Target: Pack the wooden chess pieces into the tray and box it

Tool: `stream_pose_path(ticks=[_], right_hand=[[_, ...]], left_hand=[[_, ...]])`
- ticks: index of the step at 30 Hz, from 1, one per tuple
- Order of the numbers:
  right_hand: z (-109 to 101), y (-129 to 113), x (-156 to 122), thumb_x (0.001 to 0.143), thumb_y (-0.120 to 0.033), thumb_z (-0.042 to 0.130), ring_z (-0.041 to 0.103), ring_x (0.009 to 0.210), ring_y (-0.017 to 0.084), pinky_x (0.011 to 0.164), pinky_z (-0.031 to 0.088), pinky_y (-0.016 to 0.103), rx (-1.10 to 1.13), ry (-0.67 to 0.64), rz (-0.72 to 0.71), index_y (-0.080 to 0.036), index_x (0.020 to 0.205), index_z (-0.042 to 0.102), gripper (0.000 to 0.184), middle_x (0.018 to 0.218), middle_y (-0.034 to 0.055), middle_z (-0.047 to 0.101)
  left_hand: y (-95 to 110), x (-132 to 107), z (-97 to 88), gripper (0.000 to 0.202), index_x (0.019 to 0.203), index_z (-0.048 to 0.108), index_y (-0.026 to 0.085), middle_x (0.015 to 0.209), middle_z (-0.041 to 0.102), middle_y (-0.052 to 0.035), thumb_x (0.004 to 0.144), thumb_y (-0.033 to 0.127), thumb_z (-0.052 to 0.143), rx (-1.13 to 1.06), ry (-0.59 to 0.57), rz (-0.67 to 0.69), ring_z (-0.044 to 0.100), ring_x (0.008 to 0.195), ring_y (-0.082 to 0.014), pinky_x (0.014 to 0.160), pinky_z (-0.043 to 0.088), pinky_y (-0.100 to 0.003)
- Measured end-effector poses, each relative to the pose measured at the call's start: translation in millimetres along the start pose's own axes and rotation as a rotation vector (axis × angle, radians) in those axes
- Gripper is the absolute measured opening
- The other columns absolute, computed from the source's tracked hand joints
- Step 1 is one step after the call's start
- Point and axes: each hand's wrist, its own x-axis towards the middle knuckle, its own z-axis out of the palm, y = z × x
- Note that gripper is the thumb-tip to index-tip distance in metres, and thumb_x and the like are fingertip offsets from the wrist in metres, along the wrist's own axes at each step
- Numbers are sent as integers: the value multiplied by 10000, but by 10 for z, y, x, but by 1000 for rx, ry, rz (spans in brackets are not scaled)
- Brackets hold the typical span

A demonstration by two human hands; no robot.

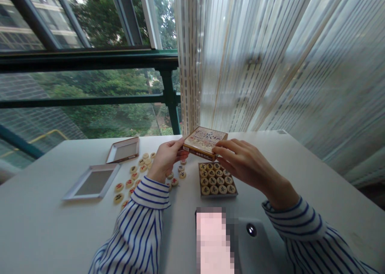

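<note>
Both my hands hold a flat printed box lid a little above the white table. My left hand grips its left edge and my right hand grips its right front edge, fingers closed on it. Directly under the lid lies an open box tray packed with round wooden game pieces marked in red and black. More such pieces lie loose on the table beside my left wrist.
Two empty shallow box halves lie at the left: a brown one farther back and a white one nearer. A grey device sits at the near edge. Behind the table are a striped sheer curtain and a window with a green railing.
</note>
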Motion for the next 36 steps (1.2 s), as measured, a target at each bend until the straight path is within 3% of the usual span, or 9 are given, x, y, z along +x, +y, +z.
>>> stream_pose_path(ticks=[5,10,15,20,27,36], right_hand=[[-12,46,-18,826,-164,479,539,985,210,805,455,360,54,21,50,-152,1114,549,296,1112,106,591],[-34,88,-30,849,-192,442,556,984,211,841,450,371,88,106,211,-152,1086,573,274,1083,100,618],[-3,147,-44,848,-242,451,594,875,210,773,465,353,79,154,419,-152,1039,600,258,953,84,659],[37,206,-65,856,-302,437,619,768,190,689,472,321,127,131,529,-148,1062,603,306,951,88,667],[93,234,-85,873,-373,412,639,704,189,651,474,319,213,65,595,-154,1120,577,369,918,77,692],[83,247,-90,872,-349,431,646,753,182,660,474,297,318,59,568,-201,1050,615,296,890,42,700]], left_hand=[[-11,16,-21,180,757,619,81,595,627,-35,775,259,595,9,-3,22,567,451,-77,465,488,-179],[-18,20,-41,196,776,632,86,618,641,-42,737,278,638,8,-3,24,566,457,-78,490,498,-195],[-9,9,-47,169,815,638,95,655,646,-34,759,251,604,26,-26,39,561,466,-68,495,491,-185],[-12,-7,-49,184,883,639,108,769,665,-54,764,240,592,46,-70,62,591,532,-80,517,497,-192],[-30,0,-42,231,957,628,111,848,670,-70,758,223,595,19,-117,86,615,611,-96,589,519,-218],[-28,-13,-29,263,969,630,122,893,671,-75,730,232,620,-17,-162,114,628,703,-116,663,522,-245]])
